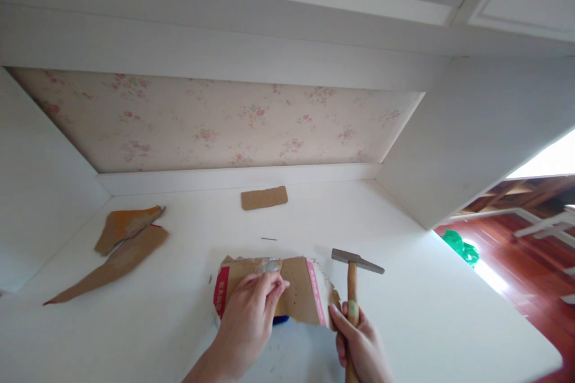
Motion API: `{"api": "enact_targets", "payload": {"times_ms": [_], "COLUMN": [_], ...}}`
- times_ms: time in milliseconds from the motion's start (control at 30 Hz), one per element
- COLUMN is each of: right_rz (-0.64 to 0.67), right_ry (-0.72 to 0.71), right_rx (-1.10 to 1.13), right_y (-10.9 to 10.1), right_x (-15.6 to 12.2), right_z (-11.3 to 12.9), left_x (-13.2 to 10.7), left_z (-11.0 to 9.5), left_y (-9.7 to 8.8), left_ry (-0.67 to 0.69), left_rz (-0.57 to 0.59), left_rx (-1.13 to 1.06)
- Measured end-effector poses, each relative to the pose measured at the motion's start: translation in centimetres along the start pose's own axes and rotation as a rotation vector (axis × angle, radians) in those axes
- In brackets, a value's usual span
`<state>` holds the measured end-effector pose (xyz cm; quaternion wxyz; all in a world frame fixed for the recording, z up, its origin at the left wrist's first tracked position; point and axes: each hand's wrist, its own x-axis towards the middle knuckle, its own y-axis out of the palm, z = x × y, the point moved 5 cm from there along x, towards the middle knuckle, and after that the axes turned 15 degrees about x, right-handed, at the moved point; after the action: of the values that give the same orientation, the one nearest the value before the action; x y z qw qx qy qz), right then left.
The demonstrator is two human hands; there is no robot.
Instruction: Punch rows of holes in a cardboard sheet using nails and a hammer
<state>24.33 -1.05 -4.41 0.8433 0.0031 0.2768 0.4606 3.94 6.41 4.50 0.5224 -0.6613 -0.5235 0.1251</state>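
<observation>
A piece of brown cardboard [299,296] with a red label and a pink stripe lies on the white desktop. My left hand [251,308] rests over its middle, thumb and forefinger pinching a nail [278,283] whose small dark head shows. In my right hand [357,338] is a hammer [353,284], gripped by its wooden handle with the metal head up. The right thumb is at the cardboard's torn right edge. A row of small holes runs down the cardboard beside the left fingers. Behind it, another nail [268,239] lies loose.
A small perforated cardboard strip [264,198] lies near the back ledge. Torn cardboard pieces [130,245] are at the left. Something blue [281,319] peeks from under the cardboard. White side panels and an overhead shelf [224,30] enclose the desktop [193,215].
</observation>
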Motion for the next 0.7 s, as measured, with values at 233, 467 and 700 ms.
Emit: {"api": "enact_targets", "payload": {"times_ms": [233, 467, 700], "right_rz": [-0.01, -0.068, -0.215], "right_ry": [-0.025, -0.067, -0.223], "right_rx": [-0.006, -0.085, -0.105], "right_y": [0.2, -1.1, -2.5], "right_x": [-0.1, 0.0, -3.0], "right_z": [0.5, 1.0, 5.1], "left_x": [-0.1, 0.0, -0.2], "left_z": [-0.3, -0.3, -0.3], "left_y": [-0.1, 0.2, 0.3], "left_ry": [0.043, 0.071, 0.082], "left_rz": [-0.027, -0.053, -0.098], "left_rx": [0.042, 0.061, 0.092]}}
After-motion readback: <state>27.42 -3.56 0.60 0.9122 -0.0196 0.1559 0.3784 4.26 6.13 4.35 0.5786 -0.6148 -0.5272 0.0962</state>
